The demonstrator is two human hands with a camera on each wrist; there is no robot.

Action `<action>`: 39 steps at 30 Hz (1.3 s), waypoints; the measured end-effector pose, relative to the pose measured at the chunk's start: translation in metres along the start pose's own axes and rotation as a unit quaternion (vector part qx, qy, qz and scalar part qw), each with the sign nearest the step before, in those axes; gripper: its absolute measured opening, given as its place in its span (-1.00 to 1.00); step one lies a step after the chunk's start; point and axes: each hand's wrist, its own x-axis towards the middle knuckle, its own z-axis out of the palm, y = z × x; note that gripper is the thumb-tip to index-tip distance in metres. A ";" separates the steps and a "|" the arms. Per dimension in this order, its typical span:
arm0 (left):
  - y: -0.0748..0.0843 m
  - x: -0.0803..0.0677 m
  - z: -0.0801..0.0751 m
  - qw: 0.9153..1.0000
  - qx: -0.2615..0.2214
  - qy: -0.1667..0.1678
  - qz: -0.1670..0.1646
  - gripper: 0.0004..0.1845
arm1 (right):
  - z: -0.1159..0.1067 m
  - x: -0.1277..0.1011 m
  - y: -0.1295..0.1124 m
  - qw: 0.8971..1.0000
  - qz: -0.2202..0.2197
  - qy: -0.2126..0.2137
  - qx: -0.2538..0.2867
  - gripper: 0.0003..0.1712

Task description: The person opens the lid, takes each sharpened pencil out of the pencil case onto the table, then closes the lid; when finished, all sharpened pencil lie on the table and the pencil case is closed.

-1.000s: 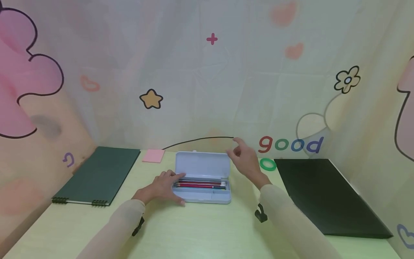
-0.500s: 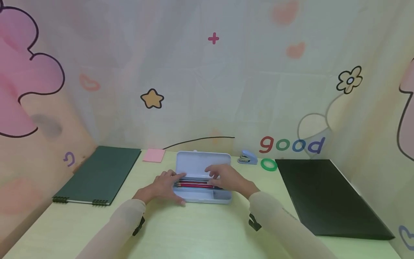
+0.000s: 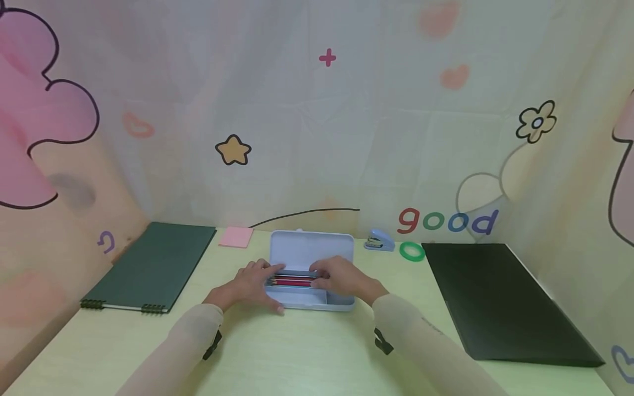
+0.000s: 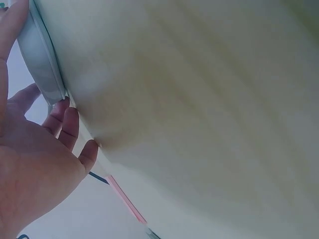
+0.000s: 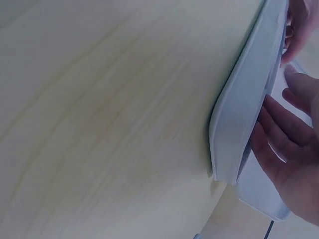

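A pale blue pencil case (image 3: 297, 298) lies on the table with its lid (image 3: 311, 246) raised. Several pencils (image 3: 292, 282), some red, lie side by side in its long rear compartment. My left hand (image 3: 250, 283) holds the case's left end, thumb at the front and fingers toward the back; the left wrist view shows those fingers bent at the case's end. My right hand (image 3: 342, 276) reaches into the case, thumb and fingers curled about the right part of the pencils. That hand hides their right ends, and in the right wrist view its fingers (image 5: 284, 132) dip past the case wall.
Behind the case sit a pink sticky-note pad (image 3: 236, 237), a blue stapler (image 3: 379, 241) and a green tape roll (image 3: 412, 251). A dark green spiral notebook (image 3: 151, 267) lies left; a black flat folder (image 3: 505, 302) lies right. A printed curtain (image 3: 317, 137) hangs behind.
My right hand has come from beside the raised lid, near the stapler, down and left to the pencils, uncovering the stapler. The left hand stays at the case.
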 end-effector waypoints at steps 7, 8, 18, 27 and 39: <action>0.000 0.000 0.000 1.000 -0.001 -0.002 0.000 0.13 | 0.001 0.004 -0.002 1.000 0.013 -0.002 0.014 -0.63; 0.000 0.000 0.000 1.000 -0.001 -0.002 0.000 0.13 | 0.001 0.005 -0.002 1.000 0.010 -0.001 0.009 -0.63; 0.000 0.003 -0.002 1.000 0.002 -0.002 -0.002 0.13 | 0.000 0.015 -0.005 0.998 0.017 -0.028 -0.048 -0.69; 0.002 0.003 -0.005 1.000 -0.002 -0.005 -0.011 0.13 | -0.004 0.019 -0.006 0.997 0.039 -0.060 -0.035 -0.66; -0.001 0.002 -0.002 1.000 -0.002 -0.011 -0.012 0.15 | 0.000 0.017 -0.007 0.996 0.019 -0.061 -0.061 -0.61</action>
